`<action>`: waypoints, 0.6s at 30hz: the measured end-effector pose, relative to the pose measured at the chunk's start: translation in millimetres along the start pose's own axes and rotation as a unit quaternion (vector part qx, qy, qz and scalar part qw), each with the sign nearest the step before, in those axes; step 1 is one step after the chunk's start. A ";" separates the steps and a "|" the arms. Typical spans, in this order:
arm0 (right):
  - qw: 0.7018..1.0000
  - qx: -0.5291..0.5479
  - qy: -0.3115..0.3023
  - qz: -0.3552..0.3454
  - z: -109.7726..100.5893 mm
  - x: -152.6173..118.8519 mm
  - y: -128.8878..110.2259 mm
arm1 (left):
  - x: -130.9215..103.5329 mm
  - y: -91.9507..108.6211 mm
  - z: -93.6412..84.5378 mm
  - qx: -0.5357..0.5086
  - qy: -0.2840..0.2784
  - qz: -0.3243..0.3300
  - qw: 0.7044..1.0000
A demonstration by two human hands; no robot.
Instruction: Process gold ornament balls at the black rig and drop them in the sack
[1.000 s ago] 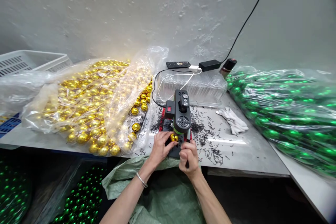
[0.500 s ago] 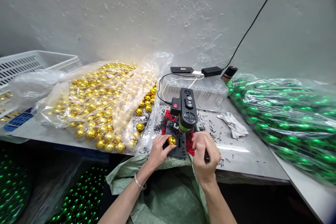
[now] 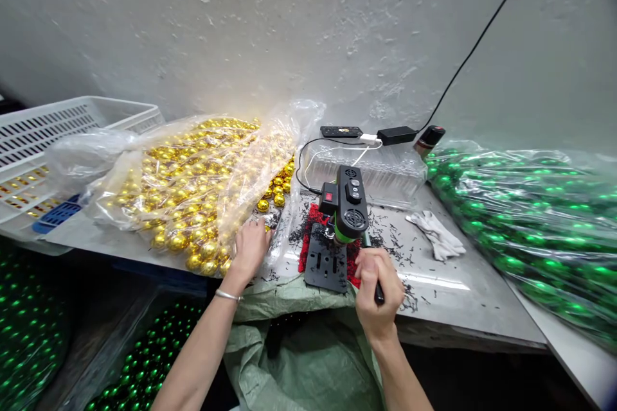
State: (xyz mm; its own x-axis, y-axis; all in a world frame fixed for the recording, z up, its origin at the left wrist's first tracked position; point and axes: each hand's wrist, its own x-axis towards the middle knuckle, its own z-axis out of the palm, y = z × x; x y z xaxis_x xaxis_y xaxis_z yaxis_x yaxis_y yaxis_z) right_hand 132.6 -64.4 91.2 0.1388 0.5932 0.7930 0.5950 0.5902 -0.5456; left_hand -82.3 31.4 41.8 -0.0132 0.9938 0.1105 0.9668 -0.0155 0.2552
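Observation:
My right hand (image 3: 379,289) is wrapped round the black-tipped lever (image 3: 379,296) of a small bench press with a black head (image 3: 351,202). Under that head lies a slotted black base plate (image 3: 326,270) with no ball on it. On the left, my left hand (image 3: 250,247) reaches in beside the plastic bag of gold balls. Its thumb and fingers close round a shiny gold ball (image 3: 267,228), mostly hidden by the hand. Other loose gold balls (image 3: 278,200) lie just beyond the fingers, at the bag's mouth.
A clear bag of gold balls (image 3: 193,186) fills the left, near a white basket (image 3: 81,109). Green balls in plastic (image 3: 525,212) lie right, past a white glove (image 3: 436,234). An open green sack (image 3: 308,359) hangs at the table edge. Black scraps litter the tabletop.
My left hand has left the base plate and moved left to the loose gold balls. The gold ball it held at the plate is gone from there. My right hand stays on the lever.

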 end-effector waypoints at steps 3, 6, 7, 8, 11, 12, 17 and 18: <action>1.000 -0.002 -0.009 -0.006 -0.4 -1.7 1.7 | 13.5 -3.1 -6.7 -0.058 -0.068 -0.007 0.996; 1.000 0.001 -0.014 -0.015 -0.9 -2.9 3.2 | 12.9 -1.6 -8.1 -0.321 -0.069 -0.038 0.944; 1.000 0.001 -0.014 -0.016 -1.0 -3.2 3.5 | 10.6 0.4 -7.4 -0.427 -0.083 -0.059 0.899; 1.000 0.001 -0.013 -0.016 -1.1 -3.4 3.7 | 7.4 3.2 -6.1 -0.522 -0.104 -0.081 0.843; 1.000 -0.002 -0.010 -0.015 -1.4 -3.7 3.9 | -5.6 15.6 2.3 -0.693 -0.174 -0.124 0.689; 1.000 -0.003 -0.010 -0.016 -1.5 -3.8 4.1 | -10.2 20.6 6.4 -0.715 -0.189 -0.130 0.660; 1.000 -0.007 -0.015 -0.023 -2.1 -4.8 5.7 | -25.5 46.2 33.5 -0.748 -0.189 -0.132 0.623; 1.000 -0.006 -0.017 -0.024 -2.3 -4.7 5.6 | -26.8 51.1 39.6 -0.745 -0.174 -0.131 0.630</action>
State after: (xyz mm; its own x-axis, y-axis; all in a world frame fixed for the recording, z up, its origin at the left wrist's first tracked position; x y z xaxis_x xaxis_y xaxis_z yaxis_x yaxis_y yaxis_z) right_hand 137.1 -65.1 85.0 0.0832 0.5827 0.8084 0.6105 0.6113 -0.5035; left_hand -22.4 8.3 13.9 0.1847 0.9435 -0.2751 -0.3736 0.3263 0.8683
